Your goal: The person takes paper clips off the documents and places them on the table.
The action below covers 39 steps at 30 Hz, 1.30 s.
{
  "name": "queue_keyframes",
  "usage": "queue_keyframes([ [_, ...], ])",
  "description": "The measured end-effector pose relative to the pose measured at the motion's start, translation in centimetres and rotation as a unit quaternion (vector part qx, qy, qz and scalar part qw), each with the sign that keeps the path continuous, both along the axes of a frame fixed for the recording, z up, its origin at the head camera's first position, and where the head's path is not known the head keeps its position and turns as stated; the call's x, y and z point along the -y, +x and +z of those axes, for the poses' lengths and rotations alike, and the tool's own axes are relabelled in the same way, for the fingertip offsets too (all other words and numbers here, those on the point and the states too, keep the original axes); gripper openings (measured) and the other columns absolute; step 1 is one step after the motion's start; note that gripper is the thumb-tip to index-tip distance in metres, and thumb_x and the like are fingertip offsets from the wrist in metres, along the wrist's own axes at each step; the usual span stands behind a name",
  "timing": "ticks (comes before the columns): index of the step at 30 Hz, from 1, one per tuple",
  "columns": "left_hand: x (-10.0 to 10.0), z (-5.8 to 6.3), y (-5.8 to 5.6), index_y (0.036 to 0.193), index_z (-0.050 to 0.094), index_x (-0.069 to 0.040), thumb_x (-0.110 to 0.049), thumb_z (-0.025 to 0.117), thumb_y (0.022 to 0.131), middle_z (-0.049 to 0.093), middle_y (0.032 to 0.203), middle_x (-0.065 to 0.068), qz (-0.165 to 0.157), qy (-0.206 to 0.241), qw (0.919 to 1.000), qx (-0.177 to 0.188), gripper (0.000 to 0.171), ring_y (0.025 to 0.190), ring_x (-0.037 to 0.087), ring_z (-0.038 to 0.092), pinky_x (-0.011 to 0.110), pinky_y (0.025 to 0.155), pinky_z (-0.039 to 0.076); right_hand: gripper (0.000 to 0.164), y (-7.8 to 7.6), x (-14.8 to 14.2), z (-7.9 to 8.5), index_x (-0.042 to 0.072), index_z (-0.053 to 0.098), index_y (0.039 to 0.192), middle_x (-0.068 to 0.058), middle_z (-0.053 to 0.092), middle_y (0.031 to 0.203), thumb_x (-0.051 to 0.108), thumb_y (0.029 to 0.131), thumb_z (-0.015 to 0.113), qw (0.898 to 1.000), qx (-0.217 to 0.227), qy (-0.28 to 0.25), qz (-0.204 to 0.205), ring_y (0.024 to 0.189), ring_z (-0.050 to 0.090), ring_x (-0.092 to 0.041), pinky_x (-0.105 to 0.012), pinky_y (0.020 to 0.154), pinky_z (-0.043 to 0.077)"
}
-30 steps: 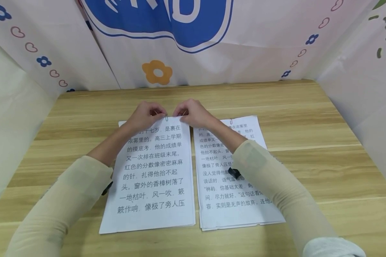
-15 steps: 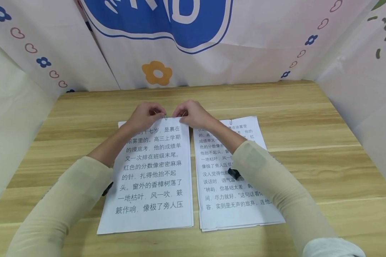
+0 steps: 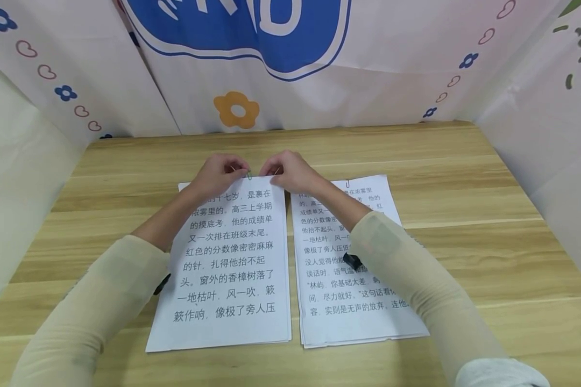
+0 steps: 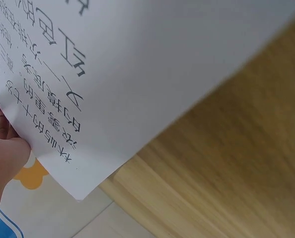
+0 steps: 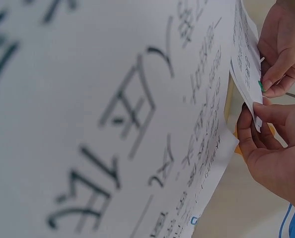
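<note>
Two stacks of printed paper lie side by side. At the top edge of the left stack (image 3: 232, 330), my left hand (image 3: 219, 174) pinches a small green paper clip (image 3: 249, 176), which also shows in the right wrist view between thumb and finger. My right hand (image 3: 290, 172) grips the same stack near its top right corner; in the right wrist view its thumb lies on the front and its fingers go behind the sheets (image 5: 247, 79). How far the clip sits over the sheets is hard to tell. The right forearm crosses above the right stack (image 3: 348, 325).
A paper clip (image 3: 347, 183) sits on the right stack's top edge. Both stacks lie on a wood-grain table (image 3: 440, 177). Behind it hangs a white printed cloth (image 3: 368, 97) with a blue emblem and an orange flower. Pale cloth walls stand at both sides.
The left stack has shifted slightly to the left, and the green clip has moved a little left and up with the left fingers. The right hand and right stack look nearly still.
</note>
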<state>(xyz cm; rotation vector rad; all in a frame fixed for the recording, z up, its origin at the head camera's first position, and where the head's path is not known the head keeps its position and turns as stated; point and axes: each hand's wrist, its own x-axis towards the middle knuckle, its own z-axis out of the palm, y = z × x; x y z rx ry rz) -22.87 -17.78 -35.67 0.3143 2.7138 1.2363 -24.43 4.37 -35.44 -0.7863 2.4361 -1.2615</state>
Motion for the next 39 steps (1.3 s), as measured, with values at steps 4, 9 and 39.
queue_keyframes([
  [4, -0.05, 0.13, 0.0, 0.115, 0.07, 0.0, -0.008, 0.06, 0.104, 0.065, 0.109, 0.015, 0.004, -0.002, 1.0, 0.008, 0.017, 0.094, 0.024, 0.059, 0.029, 0.082, 0.048, 0.024, -0.01, -0.02, 0.01, 0.0, 0.075, 0.111, -0.012, 0.074, 0.106, -0.011, 0.094, 0.062, 1.0, -0.004, 0.001, 0.0, 0.097, 0.068, -0.023, -0.028, 0.086, 0.056],
  [9, -0.07, 0.3, 0.05, 0.12, 0.07, -0.001, -0.009, 0.06, 0.104, 0.066, 0.111, 0.015, 0.003, -0.003, 0.9999, 0.009, 0.02, 0.095, 0.025, 0.06, 0.027, 0.08, 0.05, 0.024, -0.04, -0.04, 0.02, 0.0, 0.075, 0.111, -0.012, 0.074, 0.106, -0.01, 0.094, 0.063, 1.0, -0.004, 0.001, -0.002, 0.096, 0.068, -0.022, -0.028, 0.086, 0.056],
  [39, -0.29, 0.08, -0.06, 0.116, 0.068, -0.001, -0.008, 0.059, 0.105, 0.067, 0.103, 0.014, 0.031, 0.02, 0.9993, 0.001, 0.016, 0.089, 0.024, 0.061, 0.026, 0.075, 0.05, 0.023, -0.08, -0.32, -0.04, 0.0, 0.076, 0.109, -0.012, 0.075, 0.104, -0.011, 0.093, 0.063, 1.0, -0.009, -0.004, -0.003, 0.094, 0.069, -0.022, -0.028, 0.085, 0.055],
])
